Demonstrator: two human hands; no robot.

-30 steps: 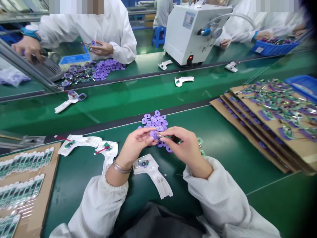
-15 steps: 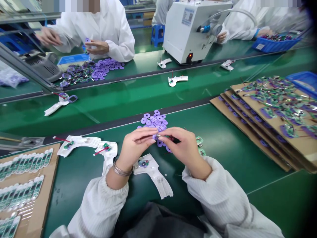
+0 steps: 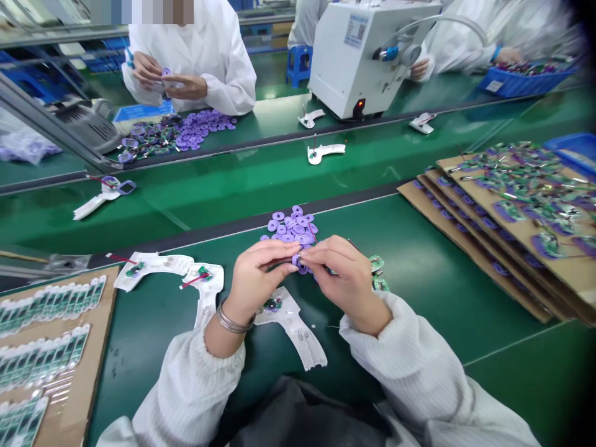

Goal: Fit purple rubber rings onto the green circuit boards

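Purple plastic ring point(image 3: 300, 266) sits at the meeting point of your hands, just below the center of the frame, pinched between the fingertips of your left hand point(image 3: 263, 270) and your right hand point(image 3: 347, 276). Both hands are closed around it, and your fingers hide most of it, so you can't tell whether anything else is in your grip. Directly above your hands lies a loose pile of purple rings point(image 3: 286, 228), touching your fingertips at its lower edge. Just right of your right hand are small green circuit boards point(image 3: 377, 271).

Your hands are working over a green bench mat point(image 3: 433, 310). Below your left hand, a white die-cut backing sheet point(image 3: 298, 329) lies diagonally. At the lower left, a cardboard sheet point(image 3: 105, 313) carries rows of green circuit strips, and its edge runs near two more white sheets. At the right, a stack of cardboard trays point(image 3: 470, 257) holds purple-and-green assemblies, well apart from your hands, with open mat between.

Across a second green belt, at the upper left, a co-worker's hands point(image 3: 167, 77) hold a purple piece. At the top center stands a white bench machine point(image 3: 354, 62).
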